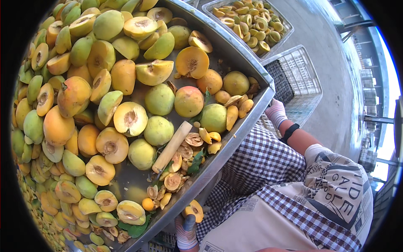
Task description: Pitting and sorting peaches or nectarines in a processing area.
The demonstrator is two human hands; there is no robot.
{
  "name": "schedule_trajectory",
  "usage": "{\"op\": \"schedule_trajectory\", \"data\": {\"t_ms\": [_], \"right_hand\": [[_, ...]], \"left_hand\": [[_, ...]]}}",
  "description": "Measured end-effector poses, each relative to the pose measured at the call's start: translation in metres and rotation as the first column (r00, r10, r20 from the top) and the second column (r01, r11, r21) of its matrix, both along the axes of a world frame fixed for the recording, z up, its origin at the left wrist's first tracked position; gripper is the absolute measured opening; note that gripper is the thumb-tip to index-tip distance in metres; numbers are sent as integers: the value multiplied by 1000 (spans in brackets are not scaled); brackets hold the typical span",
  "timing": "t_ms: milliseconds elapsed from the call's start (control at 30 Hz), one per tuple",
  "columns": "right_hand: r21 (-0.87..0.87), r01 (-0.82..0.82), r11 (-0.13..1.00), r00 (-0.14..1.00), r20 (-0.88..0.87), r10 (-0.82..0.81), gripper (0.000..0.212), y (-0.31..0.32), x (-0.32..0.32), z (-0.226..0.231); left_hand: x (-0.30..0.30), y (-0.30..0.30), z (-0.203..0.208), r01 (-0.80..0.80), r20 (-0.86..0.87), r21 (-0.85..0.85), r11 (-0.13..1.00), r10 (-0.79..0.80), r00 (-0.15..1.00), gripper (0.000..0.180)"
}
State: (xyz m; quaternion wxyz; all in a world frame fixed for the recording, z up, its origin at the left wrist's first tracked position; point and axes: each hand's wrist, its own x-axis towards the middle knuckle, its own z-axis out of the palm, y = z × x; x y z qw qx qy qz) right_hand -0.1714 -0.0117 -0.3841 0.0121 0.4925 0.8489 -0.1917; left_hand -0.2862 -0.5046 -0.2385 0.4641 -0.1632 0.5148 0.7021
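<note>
My left hand (187, 231), in a striped glove with a darkened thumb, grips a cut yellow peach half (194, 210) beside the near rim of the metal table (237, 145). Past the table's right corner, my right hand (276, 112) is closed, in a striped glove with a black band at the wrist. What it holds, if anything, is hidden. On the table lie whole green and yellow peaches (189, 101) and many halves (130, 119) showing brown pit cavities. A pale wooden handle (172, 147) rests among peach pits (173, 181) and trimmings.
The table has a raised metal rim. Beyond its right corner stands a white plastic crate (308, 69), and farther back another crate (286, 35) is filled with peach halves. A checked apron (268, 147) covers my lap near the rim. Grey concrete floor (331, 84) extends to the right.
</note>
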Motion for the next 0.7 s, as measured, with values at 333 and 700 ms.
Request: {"op": "schedule_trajectory", "data": {"t_ms": [333, 700], "right_hand": [[-50, 48, 998, 986, 162, -39, 37, -35, -33, 63], [-327, -150, 933, 896, 353, 268, 57, -21, 66, 65]], "left_hand": [[-8, -11, 15, 220, 1, 42, 975, -220, 976, 78], [51, -17, 37, -77, -353, -143, 987, 22, 935, 69]]}}
